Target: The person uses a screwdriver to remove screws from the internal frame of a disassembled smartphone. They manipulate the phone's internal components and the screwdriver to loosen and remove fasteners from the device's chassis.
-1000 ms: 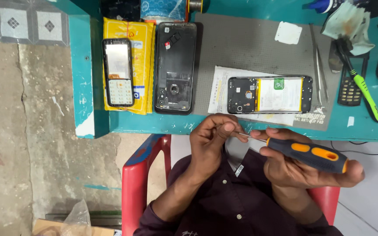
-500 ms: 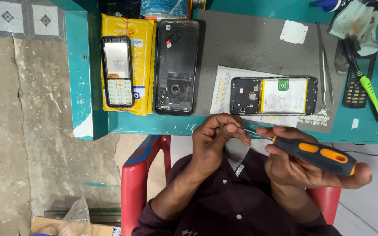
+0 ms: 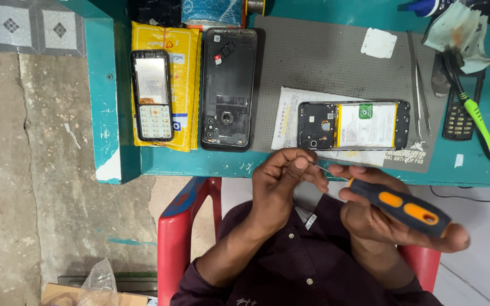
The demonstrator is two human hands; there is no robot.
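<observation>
Orange-and-black plastic, the handle of the precision screwdriver is lying clasped in the right hand, just off the teal table's near edge. The left hand is pinching its thin metal tip between fingertips. Just beyond, an opened black smartphone with exposed battery is resting on a grey mat.

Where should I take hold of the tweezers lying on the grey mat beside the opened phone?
Take the tweezers at mid-length, pinching across the two thin arms from above. They lie flat on the grey mat, running away from the table edge, with a bare strip between them and the opened phone, so a top-down pinch probably clears both sides.
</observation>
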